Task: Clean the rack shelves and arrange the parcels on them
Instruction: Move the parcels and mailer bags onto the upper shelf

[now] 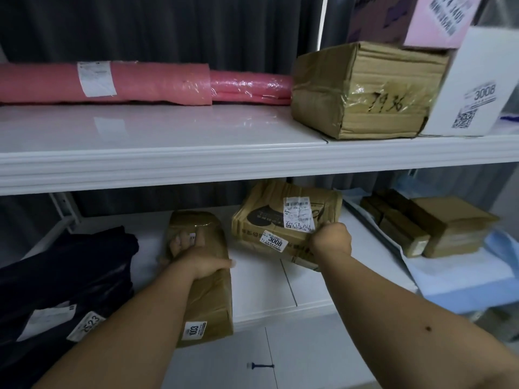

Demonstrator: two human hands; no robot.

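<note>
On the lower white shelf lies a long brown taped parcel with a "1003" sticker; its near end juts past the shelf's front edge. My left hand grips it across the middle, fingers curled over its far side. To the right a wider cardboard box with a "3008" sticker and a shipping label sits tilted. My right hand grips its near right corner.
A dark bagged parcel fills the lower shelf's left end. Small brown boxes lie on blue sheeting at the right. The upper shelf carries pink rolls, a taped cardboard box, a white box and a pink box.
</note>
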